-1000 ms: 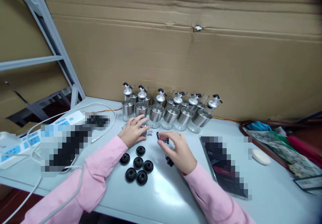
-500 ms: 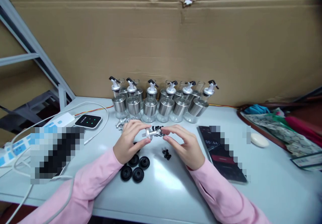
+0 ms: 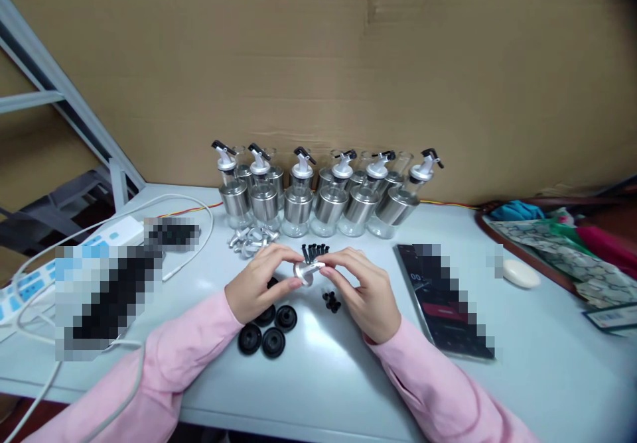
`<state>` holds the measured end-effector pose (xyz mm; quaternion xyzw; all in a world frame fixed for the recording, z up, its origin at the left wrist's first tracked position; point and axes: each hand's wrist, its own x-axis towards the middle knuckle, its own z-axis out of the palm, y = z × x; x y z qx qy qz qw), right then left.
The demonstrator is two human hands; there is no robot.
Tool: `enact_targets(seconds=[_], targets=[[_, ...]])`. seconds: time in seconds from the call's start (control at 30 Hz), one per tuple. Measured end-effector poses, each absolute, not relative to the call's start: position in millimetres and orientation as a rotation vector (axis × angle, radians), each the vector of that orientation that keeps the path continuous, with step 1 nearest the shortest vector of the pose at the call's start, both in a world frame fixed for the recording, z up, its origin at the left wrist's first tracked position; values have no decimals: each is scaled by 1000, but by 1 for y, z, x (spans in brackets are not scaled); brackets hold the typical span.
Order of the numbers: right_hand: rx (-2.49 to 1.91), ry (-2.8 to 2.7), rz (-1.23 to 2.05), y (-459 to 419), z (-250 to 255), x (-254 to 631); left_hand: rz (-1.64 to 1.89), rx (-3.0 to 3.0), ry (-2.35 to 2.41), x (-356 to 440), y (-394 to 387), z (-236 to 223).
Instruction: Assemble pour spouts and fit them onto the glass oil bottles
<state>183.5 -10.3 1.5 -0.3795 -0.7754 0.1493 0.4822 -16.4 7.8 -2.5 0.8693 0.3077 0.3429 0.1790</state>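
Between both hands is a silver pourer spout (image 3: 309, 270), tilted with its round flange at the left and narrow tip at the right. My left hand (image 3: 255, 285) pinches the flange side between thumb and fingers. The thumb and fingertips of my right hand (image 3: 369, 292) close on the tip. Just behind the spout lies a row of slim black levers (image 3: 316, 251). Under the hands rest several black round stoppers (image 3: 273, 342) and a small cluster of black plugs (image 3: 331, 301). More silver spouts (image 3: 251, 241) are piled beyond my left hand.
Glass bottles with steel sleeves (image 3: 298, 205) stand in rows at the back, the front ones topped with pourers. A phone (image 3: 438, 297) and an oval white object (image 3: 521, 274) lie right, near a tray of cloths (image 3: 540, 244). Power strip (image 3: 119, 231) and cables sit left.
The spout has turned in my fingers, its flange now swung toward the camera. The view has shifted slightly, and the levers behind the spout show more clearly.
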Motion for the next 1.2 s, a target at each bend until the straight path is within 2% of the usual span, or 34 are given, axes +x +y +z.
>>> enact_targets(seconds=[0.23,0.5,0.67,0.87,1.2], targets=[[-1015,-1869,329,-10,-1,184,983,2872,775,-25,14,4],[-1078,-1800,364,-11,-1,182,1211,2717,1123,-47,28,10],[-1090,-1779,379,-10,-2,181,1334,2627,1103,-48,26,13],[-1056,-1878,318,-7,-1,186,1096,2786,694,-29,12,8],[-1090,-2022,495,-7,3,188,1019,2860,651,-19,5,-1]])
